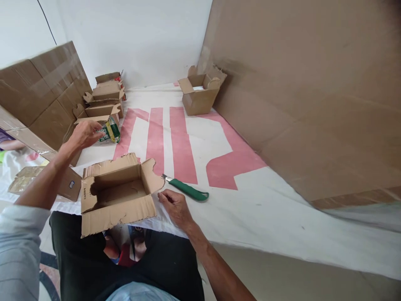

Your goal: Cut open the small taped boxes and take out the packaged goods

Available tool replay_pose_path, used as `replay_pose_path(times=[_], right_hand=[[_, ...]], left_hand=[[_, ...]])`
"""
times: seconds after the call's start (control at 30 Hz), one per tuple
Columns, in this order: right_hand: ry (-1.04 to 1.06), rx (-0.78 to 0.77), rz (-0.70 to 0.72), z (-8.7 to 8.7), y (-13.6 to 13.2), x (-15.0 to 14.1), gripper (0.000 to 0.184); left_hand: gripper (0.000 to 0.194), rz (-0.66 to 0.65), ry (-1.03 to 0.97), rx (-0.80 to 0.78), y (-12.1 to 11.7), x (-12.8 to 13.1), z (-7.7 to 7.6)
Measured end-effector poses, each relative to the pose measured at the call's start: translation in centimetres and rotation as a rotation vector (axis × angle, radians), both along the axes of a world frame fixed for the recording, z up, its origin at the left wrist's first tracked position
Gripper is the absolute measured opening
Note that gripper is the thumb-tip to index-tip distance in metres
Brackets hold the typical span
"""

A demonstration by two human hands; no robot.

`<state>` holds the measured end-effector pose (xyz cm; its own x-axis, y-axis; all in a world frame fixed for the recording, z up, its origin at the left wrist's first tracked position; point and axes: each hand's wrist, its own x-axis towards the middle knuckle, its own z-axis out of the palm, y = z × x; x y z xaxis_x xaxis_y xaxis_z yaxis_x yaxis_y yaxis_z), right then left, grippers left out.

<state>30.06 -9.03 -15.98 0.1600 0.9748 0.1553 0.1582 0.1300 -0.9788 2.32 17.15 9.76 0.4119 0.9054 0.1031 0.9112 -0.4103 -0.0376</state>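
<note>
My left hand (85, 133) reaches out to the left with its fingers closed on the end of a green and yellow packet (110, 130), in front of a row of small cardboard boxes. Close to me an open cardboard box (122, 195) stands at the table's edge, flaps folded outward and no contents visible inside. My right hand (176, 207) rests on the cloth just right of that box, fingers curled together, and I see nothing in them. A green-handled utility knife (188, 189) lies beyond it, blade pointing left toward the box flap.
Several small open boxes (105, 94) line the left back beside a large taped carton (44, 92). Another open box (200, 96) stands at the back. A large cardboard panel (307, 92) slants along the right. A closed box (67, 184) lies left; another person's arm (12, 144) shows behind.
</note>
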Motion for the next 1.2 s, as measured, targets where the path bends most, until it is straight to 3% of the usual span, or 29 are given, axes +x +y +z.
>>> replay_pose_path(times=[0.1, 0.17, 0.2, 0.3, 0.43, 0.5, 0.6, 0.83, 0.97, 1.2], right_hand=[[-0.001, -0.001, 0.000, 0.1, 0.0, 0.0, 0.047], [-0.001, 0.000, 0.008, 0.2, -0.1, 0.1, 0.047], [0.000, 0.001, 0.012, 0.1, -0.1, 0.1, 0.046], [-0.003, 0.007, 0.013, 0.0, -0.1, 0.0, 0.047], [-0.012, 0.014, -0.008, -0.2, -0.1, -0.1, 0.047], [-0.018, 0.010, -0.004, -0.2, -0.1, 0.0, 0.044], [-0.030, 0.001, -0.005, 0.0, -0.2, 0.0, 0.042], [-0.016, 0.005, -0.026, 0.2, -0.2, -0.2, 0.042], [-0.010, 0.007, -0.013, 0.4, -0.2, -0.1, 0.040], [0.000, -0.011, -0.017, 0.5, -0.2, -0.1, 0.040]], left_hand=[[0.053, -0.161, -0.108, -0.350, -7.5, 0.1, 1.2], [0.051, -0.224, -0.118, -0.608, -12.4, 0.3, 0.7], [0.052, -0.234, -0.111, -0.666, -14.4, 0.4, 0.2], [0.054, -0.290, 0.004, -0.629, -18.8, 0.7, -2.1], [0.024, -0.338, 0.150, -0.559, -20.5, 1.2, -4.3], [0.015, -0.326, 0.175, -0.506, -20.0, 1.2, -4.6], [0.017, -0.263, 0.218, -0.390, -17.4, 0.6, -4.4], [0.022, 0.053, 0.249, -0.150, -6.1, -2.5, -3.7], [0.026, 0.141, 0.248, -0.080, -0.9, -3.4, -4.2], [0.031, 0.192, 0.268, -0.047, 2.6, -3.3, -6.8]])
